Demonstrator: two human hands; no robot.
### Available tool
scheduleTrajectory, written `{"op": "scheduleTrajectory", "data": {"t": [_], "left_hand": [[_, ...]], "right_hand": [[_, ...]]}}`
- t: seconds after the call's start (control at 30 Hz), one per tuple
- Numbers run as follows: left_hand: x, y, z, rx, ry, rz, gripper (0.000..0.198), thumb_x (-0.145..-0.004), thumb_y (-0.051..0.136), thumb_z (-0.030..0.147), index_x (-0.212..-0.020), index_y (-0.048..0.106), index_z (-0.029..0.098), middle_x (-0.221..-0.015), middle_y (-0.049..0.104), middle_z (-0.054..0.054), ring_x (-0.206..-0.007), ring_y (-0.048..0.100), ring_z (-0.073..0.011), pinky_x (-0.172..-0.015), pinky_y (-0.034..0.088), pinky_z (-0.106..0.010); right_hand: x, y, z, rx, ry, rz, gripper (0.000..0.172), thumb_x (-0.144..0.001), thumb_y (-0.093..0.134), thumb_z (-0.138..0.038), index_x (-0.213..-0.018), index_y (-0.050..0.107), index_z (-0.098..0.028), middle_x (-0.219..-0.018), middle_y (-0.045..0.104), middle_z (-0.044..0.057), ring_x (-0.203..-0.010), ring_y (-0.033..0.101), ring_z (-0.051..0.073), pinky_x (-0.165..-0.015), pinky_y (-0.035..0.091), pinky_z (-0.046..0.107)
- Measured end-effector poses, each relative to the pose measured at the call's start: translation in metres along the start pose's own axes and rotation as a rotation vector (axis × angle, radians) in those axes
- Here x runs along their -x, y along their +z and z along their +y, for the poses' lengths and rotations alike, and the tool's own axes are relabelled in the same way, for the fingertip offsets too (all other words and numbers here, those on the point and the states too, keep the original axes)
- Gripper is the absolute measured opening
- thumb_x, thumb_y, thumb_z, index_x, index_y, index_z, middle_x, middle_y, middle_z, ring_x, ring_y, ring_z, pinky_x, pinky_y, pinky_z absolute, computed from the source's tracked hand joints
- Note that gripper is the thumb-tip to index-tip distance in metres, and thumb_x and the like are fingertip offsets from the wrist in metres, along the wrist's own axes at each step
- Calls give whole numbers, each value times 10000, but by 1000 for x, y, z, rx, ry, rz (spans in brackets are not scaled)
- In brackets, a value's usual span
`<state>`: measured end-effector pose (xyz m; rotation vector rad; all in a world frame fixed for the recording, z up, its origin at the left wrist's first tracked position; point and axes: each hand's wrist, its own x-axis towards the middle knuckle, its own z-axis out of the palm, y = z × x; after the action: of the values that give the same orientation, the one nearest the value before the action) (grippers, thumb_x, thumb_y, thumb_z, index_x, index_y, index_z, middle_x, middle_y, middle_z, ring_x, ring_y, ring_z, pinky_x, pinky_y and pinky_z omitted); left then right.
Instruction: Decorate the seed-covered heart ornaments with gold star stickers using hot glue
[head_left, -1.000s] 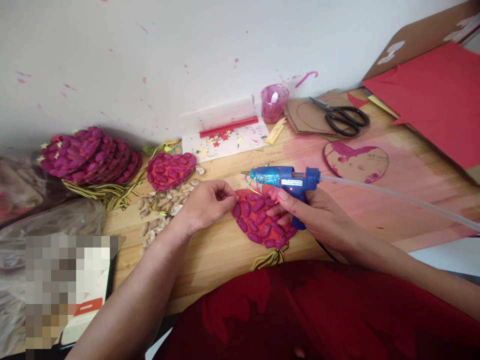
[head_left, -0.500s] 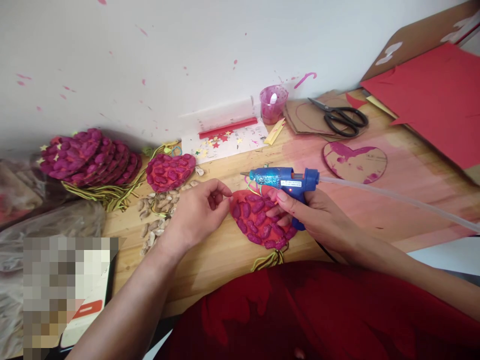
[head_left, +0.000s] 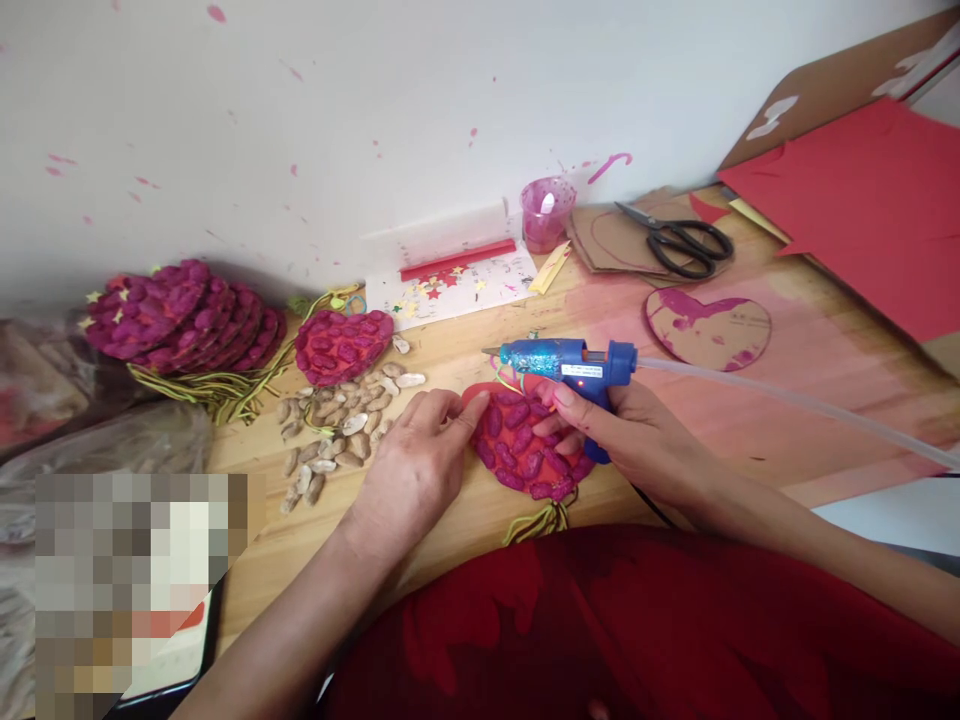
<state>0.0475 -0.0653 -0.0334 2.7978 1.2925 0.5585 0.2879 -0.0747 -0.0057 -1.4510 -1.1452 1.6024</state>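
My right hand [head_left: 626,430] is wrapped round the handle of a blue hot glue gun [head_left: 544,357], its nozzle pointing left. A translucent glue stick [head_left: 795,408] sticks out of the back of the gun. Under it lies a red heart-shaped piece [head_left: 517,435] covered with purple-painted peanut shells, with a yellow-green tassel [head_left: 538,522] at its lower tip. My left hand [head_left: 420,450] is closed at the upper left edge of this heart, the thumb on its face and the other fingers partly hidden. Loose peanut shells [head_left: 349,455] are scattered left of my left hand.
Behind the shells lies another purple shell heart [head_left: 343,345]; a stack of them [head_left: 180,318] stands far left. White paper [head_left: 510,280] holds small stars. Further right are a stained plastic cup [head_left: 546,225], black scissors [head_left: 686,245], a cardboard heart [head_left: 709,328] and red sheets [head_left: 862,215].
My left hand has gone from a pinch beside the heart to lying over its upper left edge, moving slightly right and down. The glue gun has hardly moved.
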Motion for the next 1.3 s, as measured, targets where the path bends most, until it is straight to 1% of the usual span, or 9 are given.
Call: {"op": "scheduleTrajectory", "data": {"t": [0.13, 0.3, 0.63, 0.8, 0.9, 0.97, 1.13, 1.23, 1.3], "left_hand": [[-1, 2, 3, -13, 7, 4, 385, -952, 508, 84, -1313, 623, 150, -999, 613, -91, -886, 585, -205, -788, 551, -329], [1, 5, 4, 10, -2, -12, 388, -953, 508, 87, -1318, 614, 165, -995, 615, -87, -880, 582, -206, -787, 556, -340], [-1, 7, 7, 17, 2, -29, 398, -943, 507, 67, -1319, 608, 145, -1015, 631, -111, -895, 596, -220, -795, 578, -366], [0, 7, 3, 93, -14, 4, 422, -935, 502, 63, -1331, 621, 147, -1000, 618, -101, -888, 590, -206, -781, 559, -339], [1, 2, -2, 150, -54, 55, 484, -929, 477, 42, -1379, 598, 173, -1007, 605, -88, -909, 588, -190, -796, 537, -323], [1, 0, -4, 135, -67, 73, 509, -922, 466, 32, -1385, 598, 198, -1001, 597, -82, -912, 577, -186, -798, 525, -323], [-1, 0, -3, 93, -47, 34, 465, -938, 487, 60, -1339, 645, 235, -961, 583, -68, -853, 552, -169, -759, 522, -302], [-2, 4, -2, 101, -53, 20, 421, -958, 491, 79, -1315, 662, 222, -965, 587, -77, -856, 550, -176, -755, 530, -310], [-1, 7, -2, 103, -47, 19, 414, -959, 491, 77, -1312, 664, 207, -958, 589, -82, -855, 547, -186, -756, 535, -326]], "right_hand": [[-1, -1, 1, 10, -11, 4, 415, -933, 651, -553, -1133, 728, -198, -885, 753, 62, -708, 682, 171, -625, 573, 284], [-2, -2, 2, 14, -41, -2, 421, -935, 649, -565, -1174, 719, -225, -888, 751, 48, -709, 681, 167, -623, 574, 280], [-1, -1, 1, 28, -9, 20, 425, -914, 663, -582, -1091, 733, -202, -886, 755, 65, -719, 684, 180, -624, 573, 291], [-1, -1, 1, 28, -2, 9, 437, -919, 659, -575, -1128, 723, -197, -896, 754, 65, -711, 679, 170, -619, 568, 282], [-1, -1, 1, 30, 0, 7, 445, -928, 647, -579, -1151, 721, -202, -912, 758, 67, -737, 692, 175, -639, 570, 283], [-1, -1, 1, 35, 9, 8, 446, -930, 647, -573, -1150, 724, -192, -906, 757, 71, -734, 693, 179, -636, 571, 286], [0, 0, -2, 16, -14, 15, 417, -927, 663, -544, -1142, 730, -193, -878, 758, 66, -722, 694, 181, -640, 582, 295], [1, 0, -2, 14, -9, 46, 388, -910, 680, -544, -1072, 742, -196, -863, 765, 70, -712, 697, 193, -615, 577, 302], [0, 0, 0, 18, -3, 49, 411, -896, 686, -568, -1055, 742, -193, -861, 769, 75, -716, 698, 198, -620, 577, 309]]}}
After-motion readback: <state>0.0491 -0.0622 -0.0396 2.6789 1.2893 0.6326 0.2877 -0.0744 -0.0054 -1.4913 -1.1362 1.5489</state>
